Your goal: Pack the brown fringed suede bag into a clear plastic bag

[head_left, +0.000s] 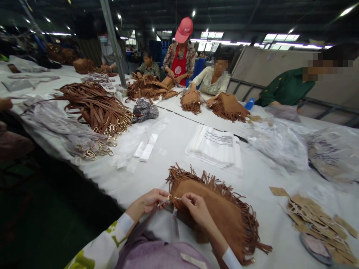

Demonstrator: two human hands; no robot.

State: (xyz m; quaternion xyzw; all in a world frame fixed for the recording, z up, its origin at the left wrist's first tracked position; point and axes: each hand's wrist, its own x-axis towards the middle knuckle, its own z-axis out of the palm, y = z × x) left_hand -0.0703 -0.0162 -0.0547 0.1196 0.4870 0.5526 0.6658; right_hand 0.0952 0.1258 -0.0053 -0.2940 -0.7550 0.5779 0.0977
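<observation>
A brown fringed bag (pixel 215 203) lies on the white table in front of me. At its left corner, my left hand (pixel 154 200) pinches a gold metal clasp (pixel 169 197), with a strap in thin wrapping trailing below. My right hand (pixel 196 207) is over the bag's near side, thumb and finger closed on a thin white string (pixel 177 198) close to the clasp. What hangs from that string is partly hidden; a bit of brown card (pixel 201 236) shows under my right wrist.
Kraft paper tags (pixel 316 220) with white strings lie at right beside a grey oval dish (pixel 315 248). Folded white plastic bags (pixel 214 147) sit beyond the bag. Brown straps (pixel 95 106) with gold clips are heaped at left. Several co-workers handle fringed bags (pixel 228 106) across the table.
</observation>
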